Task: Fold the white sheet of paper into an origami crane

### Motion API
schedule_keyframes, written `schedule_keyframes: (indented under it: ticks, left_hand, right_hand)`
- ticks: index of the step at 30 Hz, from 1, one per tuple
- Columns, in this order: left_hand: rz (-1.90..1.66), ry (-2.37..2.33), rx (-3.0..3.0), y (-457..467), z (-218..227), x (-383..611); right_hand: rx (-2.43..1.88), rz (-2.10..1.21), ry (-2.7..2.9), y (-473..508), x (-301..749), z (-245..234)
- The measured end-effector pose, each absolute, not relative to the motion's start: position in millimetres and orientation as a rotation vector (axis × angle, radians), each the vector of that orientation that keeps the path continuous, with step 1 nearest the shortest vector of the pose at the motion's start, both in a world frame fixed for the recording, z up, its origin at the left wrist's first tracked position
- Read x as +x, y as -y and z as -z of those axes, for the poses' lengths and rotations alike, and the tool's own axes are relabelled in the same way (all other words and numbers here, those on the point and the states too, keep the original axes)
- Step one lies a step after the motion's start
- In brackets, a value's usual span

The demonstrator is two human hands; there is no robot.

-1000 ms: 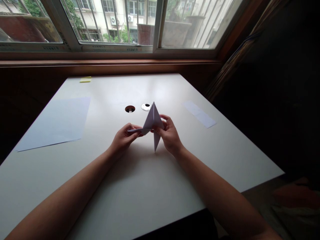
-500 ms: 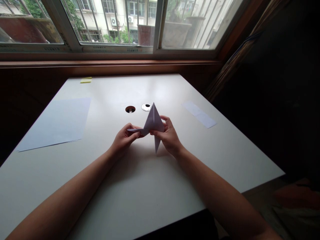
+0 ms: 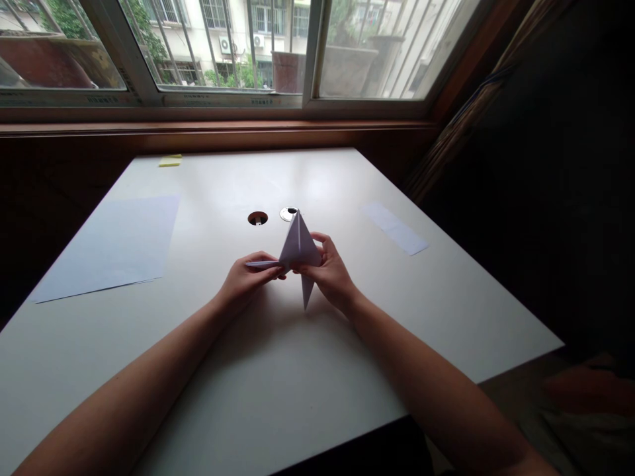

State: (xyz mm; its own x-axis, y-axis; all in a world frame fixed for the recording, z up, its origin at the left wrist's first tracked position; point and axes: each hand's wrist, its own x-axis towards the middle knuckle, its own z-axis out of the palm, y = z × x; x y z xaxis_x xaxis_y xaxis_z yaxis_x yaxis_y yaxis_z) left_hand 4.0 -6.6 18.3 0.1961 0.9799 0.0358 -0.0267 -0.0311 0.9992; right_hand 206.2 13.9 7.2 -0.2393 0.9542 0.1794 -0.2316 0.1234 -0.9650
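Observation:
A piece of folded white paper (image 3: 298, 246), shaped like an origami figure, is held between both hands above the table. One broad triangular flap points up and away, a narrow point hangs down, and a thin flap sticks out to the left. My left hand (image 3: 251, 274) pinches that thin left flap between thumb and fingers. On the other side, my right hand (image 3: 331, 271) grips the body of the paper, thumb in front and fingers behind. The paper partly covers my right fingertips.
On the white table (image 3: 297, 396), large paper sheets (image 3: 109, 244) lie at the left and a paper strip (image 3: 395, 228) at the right. Yellow sticky notes (image 3: 170, 160) sit near the back edge. A round hole (image 3: 257, 219) and its cover (image 3: 288, 213) are beyond my hands.
The folded paper and my right hand have shifted slightly left and down. My left thumb now lies flatter along the left flap, which looks narrower.

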Motion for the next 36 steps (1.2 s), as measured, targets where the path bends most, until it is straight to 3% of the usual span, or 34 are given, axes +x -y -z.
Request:
schedule_keyframes:
  ticks: [15, 26, 31, 36]
  left_hand:
    - [-1.266, -0.977, 1.19, -1, -13, 2]
    - [-1.142, -0.948, 1.279, 4, -19, 5]
    - [-1.201, -0.983, 1.193, 2, -14, 4]
    - [-1.295, -1.012, 1.0, -2, -10, 2]
  right_hand:
    - [-0.851, -1.328, 1.291, -16, 212, -10]
    - [-0.811, -1.355, 1.443, -11, 204, -4]
    - [-0.81, -1.167, 1.545, -9, 202, -5]
    - [-0.81, -0.716, 1.763, -6, 207, -13]
